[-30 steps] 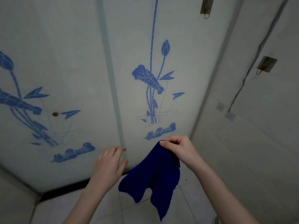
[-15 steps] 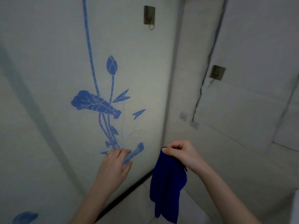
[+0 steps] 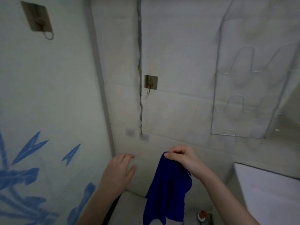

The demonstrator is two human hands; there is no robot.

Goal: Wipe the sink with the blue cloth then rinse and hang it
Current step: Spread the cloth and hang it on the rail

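**A:** What's different from a second ago?

**B:** The view has swung to the right. The painted panel (image 3: 40, 111) with its blue flowers filled the picture before and now sits off at 9 o'clock. The room's corner and a wall hook (image 3: 151, 82) have come to 12 o'clock, straight above the hands. A white flat-topped edge (image 3: 267, 192) has also come in at 4 o'clock. It may be the sink, but I can't tell.

**A:** And the cloth?

**B:** The blue cloth (image 3: 167, 189) is in the same hold as before. It hangs free at 6 o'clock, bunched narrower than it was a second ago, and touches neither wall nor hook.

**A:** What about the grip?

**B:** The right hand (image 3: 183, 158) has thumb and curled fingers pressed together on the cloth's top corner, a small pinch rather than a fistful. The left hand (image 3: 118, 172) holds nothing. Its grip is spread, with the fingers loose and pointing towards the wall, just beside the cloth at 9 o'clock of it. I can't tell whether it touches the wall.

**A:** So where does that leave the job?

**B:** No wiping or rinsing shows here. With the hook now dead ahead, I'd judge it's either just after fetching the cloth or just before hanging it. If hanging, the pinched corner is the part to lift onto that hook.
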